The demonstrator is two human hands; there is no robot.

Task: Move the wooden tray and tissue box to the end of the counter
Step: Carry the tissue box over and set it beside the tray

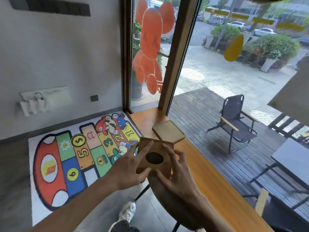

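A wooden tissue box (155, 148) with a dark oval opening on top is held in the air over the counter's left edge. My left hand (129, 166) grips its left side and my right hand (173, 174) grips its right side and near corner. The flat wooden tray (168, 132) lies on the orange-brown counter (212, 180), just beyond the box and close to the counter's far end by the window frame.
The counter runs along a large window with a wooden post (177, 64). A round wooden stool seat (167, 198) sits below my hands. A colourful hopscotch mat (75, 156) covers the floor on the left. A folding chair (234, 123) stands outside.
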